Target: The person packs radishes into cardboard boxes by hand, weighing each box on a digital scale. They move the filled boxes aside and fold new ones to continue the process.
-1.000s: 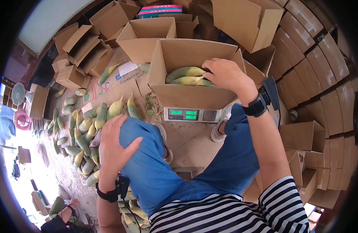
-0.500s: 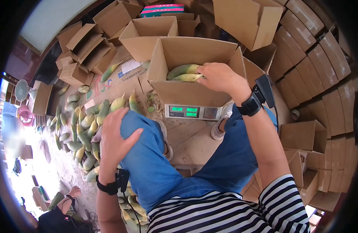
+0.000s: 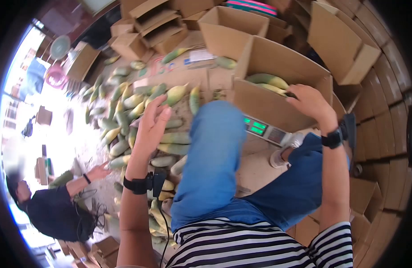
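Observation:
My left hand [image 3: 151, 126] is raised off my knee, its fingers apart and holding nothing, above the pile of green and pale yellow radish-like vegetables [image 3: 121, 117]. My right hand [image 3: 306, 102] reaches over the front wall of an open cardboard box [image 3: 277, 107], its fingertips at the end of a vegetable [image 3: 268, 80] inside. Whether the fingers grip it is hard to see. The box stands on a scale [image 3: 271, 133] with a lit green display, partly hidden by my knee.
At the lower left a co-worker [image 3: 58, 210] stretches an arm toward the pile. More open boxes [image 3: 233, 33] stand behind the scale, and stacked cartons [image 3: 384, 134] line the right side. A pink fan [image 3: 56, 76] is at the upper left.
My left hand has lifted off my knee and moved over the pile. The view has turned left, so the box appears farther right. The co-worker's arm now reaches toward the vegetables.

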The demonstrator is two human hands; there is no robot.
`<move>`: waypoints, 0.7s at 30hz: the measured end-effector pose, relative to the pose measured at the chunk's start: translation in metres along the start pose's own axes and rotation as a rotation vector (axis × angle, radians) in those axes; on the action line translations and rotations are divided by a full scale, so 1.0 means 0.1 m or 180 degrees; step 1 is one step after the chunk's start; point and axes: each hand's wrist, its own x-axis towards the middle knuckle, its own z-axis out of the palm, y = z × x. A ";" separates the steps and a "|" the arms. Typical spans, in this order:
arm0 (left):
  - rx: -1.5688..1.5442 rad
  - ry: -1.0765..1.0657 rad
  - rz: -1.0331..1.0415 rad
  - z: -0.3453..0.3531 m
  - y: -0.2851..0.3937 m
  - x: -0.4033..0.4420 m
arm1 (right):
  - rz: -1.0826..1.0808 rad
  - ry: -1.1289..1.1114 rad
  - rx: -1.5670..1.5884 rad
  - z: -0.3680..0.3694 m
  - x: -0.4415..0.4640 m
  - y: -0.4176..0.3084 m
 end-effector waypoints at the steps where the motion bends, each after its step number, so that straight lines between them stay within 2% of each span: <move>1: 0.0028 0.0085 -0.0049 -0.16 -0.16 -0.06 | -0.0099 -0.0011 0.0022 -0.01 0.02 -0.04; 3: 0.0480 0.0320 -0.0546 -0.39 -0.64 -0.17 | 0.0014 0.0010 0.0060 -0.06 0.02 -0.10; 4: 0.0466 0.0359 -0.0569 -0.47 -0.88 -0.27 | -0.0029 -0.0003 0.0046 -0.08 0.03 -0.13; 6: 0.1768 -0.0018 -0.0897 -0.55 -1.39 -0.57 | 0.0028 -0.0116 0.0082 -0.10 0.03 -0.18; 9: 0.1504 -0.0383 -0.1240 -0.43 -2.06 -0.99 | 0.0117 -0.0195 0.0106 -0.09 0.04 -0.22; 11: 0.2282 -0.1075 -0.1551 -0.27 -2.55 -1.23 | 0.0130 -0.0269 0.0074 -0.08 0.06 -0.22; 15: 0.2390 -0.1392 -0.1820 0.13 -2.82 -1.44 | 0.0173 -0.0380 0.0031 -0.07 0.09 -0.23; 19: 0.2276 -0.1291 -0.1697 0.50 -2.75 -1.44 | 0.0129 -0.0366 -0.0013 -0.08 0.14 -0.32; 21: 0.2376 -0.1547 -0.1576 0.56 -2.71 -1.38 | 0.0173 -0.0402 0.0110 -0.12 0.17 -0.37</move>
